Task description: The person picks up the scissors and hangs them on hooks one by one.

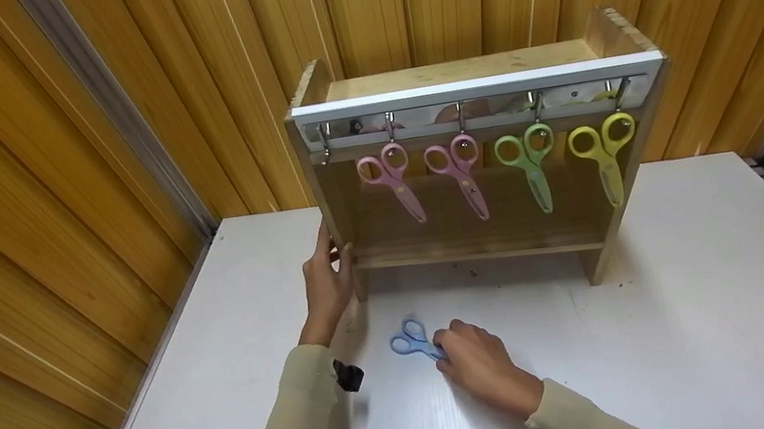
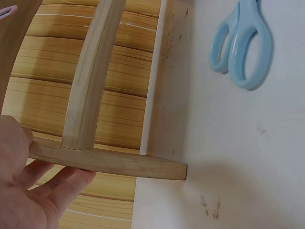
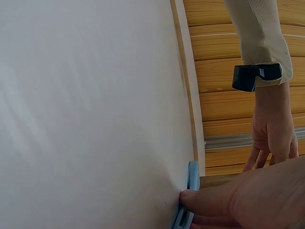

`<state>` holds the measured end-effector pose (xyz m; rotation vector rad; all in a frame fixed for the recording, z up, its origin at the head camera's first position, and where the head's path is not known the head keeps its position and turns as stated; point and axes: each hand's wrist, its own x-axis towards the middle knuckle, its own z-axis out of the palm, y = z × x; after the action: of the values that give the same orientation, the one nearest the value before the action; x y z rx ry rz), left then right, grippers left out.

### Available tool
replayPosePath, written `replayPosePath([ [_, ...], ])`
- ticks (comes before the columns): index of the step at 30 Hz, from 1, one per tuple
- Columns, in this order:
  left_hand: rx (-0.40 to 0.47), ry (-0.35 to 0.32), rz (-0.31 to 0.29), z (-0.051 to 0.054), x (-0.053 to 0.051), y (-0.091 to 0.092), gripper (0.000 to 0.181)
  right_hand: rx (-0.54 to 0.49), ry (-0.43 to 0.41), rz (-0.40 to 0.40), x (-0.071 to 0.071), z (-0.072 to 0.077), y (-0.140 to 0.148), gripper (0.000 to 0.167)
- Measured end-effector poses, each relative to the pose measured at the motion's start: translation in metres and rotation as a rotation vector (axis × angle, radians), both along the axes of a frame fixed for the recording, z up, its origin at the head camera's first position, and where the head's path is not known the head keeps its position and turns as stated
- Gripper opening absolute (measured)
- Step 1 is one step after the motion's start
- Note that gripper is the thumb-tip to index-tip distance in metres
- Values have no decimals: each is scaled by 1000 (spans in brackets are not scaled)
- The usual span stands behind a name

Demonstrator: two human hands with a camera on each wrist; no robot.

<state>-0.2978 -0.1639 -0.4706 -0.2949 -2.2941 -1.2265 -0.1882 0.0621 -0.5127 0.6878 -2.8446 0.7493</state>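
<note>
Blue scissors [image 1: 410, 340] lie near the table's front middle, their handle loops pointing left. My right hand [image 1: 478, 363] pinches them at the blade end, where the fingers hide the blades. In the right wrist view the thumb presses on the blue scissors [image 3: 193, 175]. My left hand [image 1: 328, 283] grips the left side panel of a wooden rack [image 1: 479, 254], thumb on one face and fingers on the other. From the rack's hooks hang two pink scissors [image 1: 392, 179] [image 1: 461, 176], green scissors [image 1: 532, 165] and yellow scissors [image 1: 605, 155].
A bare hook [image 1: 325, 149] is at the left end of the metal strip [image 1: 477, 88]. The rack stands on a white table [image 1: 737, 313]. Wood-patterned walls [image 1: 366, 5] enclose the table's back and sides.
</note>
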Motion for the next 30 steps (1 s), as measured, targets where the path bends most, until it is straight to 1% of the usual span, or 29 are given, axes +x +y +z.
replayPosePath([
  [6,-21,9,6,-1,0,0,64,9,-6,-8,-2,-2,0,16],
  [13,-14,-18,14,0,0,0,65,12,7,-19,-3,-3,0,13],
  [21,-5,-25,10,-1,0,0,65,-14,2,-23,-4,0,0,13],
  [30,-7,8,4,-1,-1,-1,63,-24,5,-17,-5,1,0,14],
])
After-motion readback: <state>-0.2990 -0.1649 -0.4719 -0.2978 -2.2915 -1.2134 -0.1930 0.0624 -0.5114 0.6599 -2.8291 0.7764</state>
